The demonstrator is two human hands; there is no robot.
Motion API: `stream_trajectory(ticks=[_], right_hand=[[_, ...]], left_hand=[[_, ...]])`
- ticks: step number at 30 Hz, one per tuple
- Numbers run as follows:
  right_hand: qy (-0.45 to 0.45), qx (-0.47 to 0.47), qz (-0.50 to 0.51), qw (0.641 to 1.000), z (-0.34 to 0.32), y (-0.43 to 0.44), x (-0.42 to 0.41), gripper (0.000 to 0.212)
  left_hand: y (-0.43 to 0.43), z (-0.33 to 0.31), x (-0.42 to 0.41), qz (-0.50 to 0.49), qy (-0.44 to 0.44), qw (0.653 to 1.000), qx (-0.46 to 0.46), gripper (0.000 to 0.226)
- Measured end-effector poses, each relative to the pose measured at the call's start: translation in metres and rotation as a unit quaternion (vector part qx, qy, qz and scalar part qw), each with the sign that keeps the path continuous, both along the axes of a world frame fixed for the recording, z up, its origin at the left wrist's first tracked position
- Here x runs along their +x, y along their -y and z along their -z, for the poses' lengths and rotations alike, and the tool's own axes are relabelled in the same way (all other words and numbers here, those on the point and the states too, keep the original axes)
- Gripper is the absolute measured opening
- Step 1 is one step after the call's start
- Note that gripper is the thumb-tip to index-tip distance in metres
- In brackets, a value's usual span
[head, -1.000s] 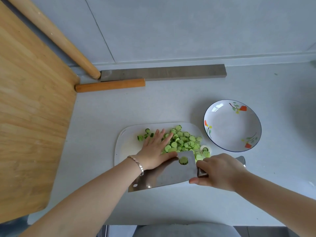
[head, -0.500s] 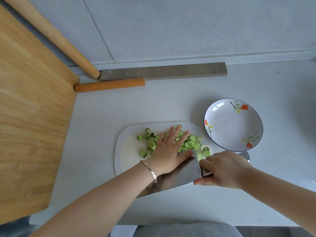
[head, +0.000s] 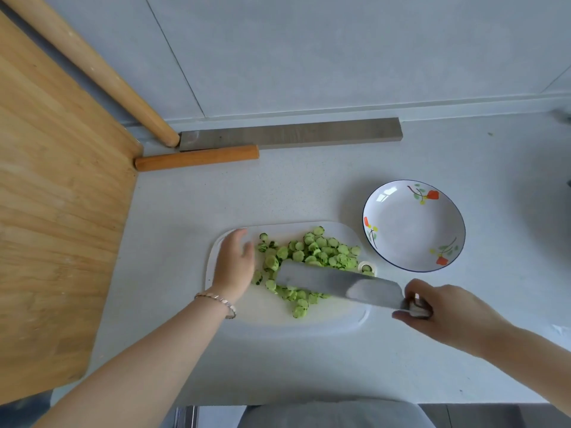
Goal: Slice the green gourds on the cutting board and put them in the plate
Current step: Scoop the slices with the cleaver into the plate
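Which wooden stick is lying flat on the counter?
The short orange-brown stick, lying flat in front of the grey bar. The longer, paler stick slants up toward the wall, with only its rounded end down by the bar.

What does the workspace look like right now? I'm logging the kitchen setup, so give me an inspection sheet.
Surface: grey counter, bare around the work.
Job's things: gourd slices heaped on the white board; plate empty, right of the board.
Clutter: two wooden rods, a grey bar, a wood panel at left.
Hands: left hand open beside the slices; right hand grips the cleaver.
Cables: nothing seen.
Surroundings: grey wall behind.
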State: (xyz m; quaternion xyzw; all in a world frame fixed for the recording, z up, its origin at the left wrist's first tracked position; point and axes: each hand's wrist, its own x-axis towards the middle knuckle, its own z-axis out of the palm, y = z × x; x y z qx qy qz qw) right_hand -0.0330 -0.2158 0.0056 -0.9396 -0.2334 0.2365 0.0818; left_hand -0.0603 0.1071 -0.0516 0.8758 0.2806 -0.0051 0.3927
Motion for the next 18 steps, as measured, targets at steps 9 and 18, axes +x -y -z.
stream_trajectory(ticks=[9,18], right_hand=[[-0.154,0.284,0.41,0.853,0.034,-0.008,-0.03,0.033],[-0.069,0.222,0.442,0.867,0.057,0.02,-0.047,0.046]], left_hand=[[0.043,0.018,-0.038,0.009,0.018,0.998,0.067,0.044],[0.098,0.031,-0.038,0.218,0.046,0.963,0.153,0.052]])
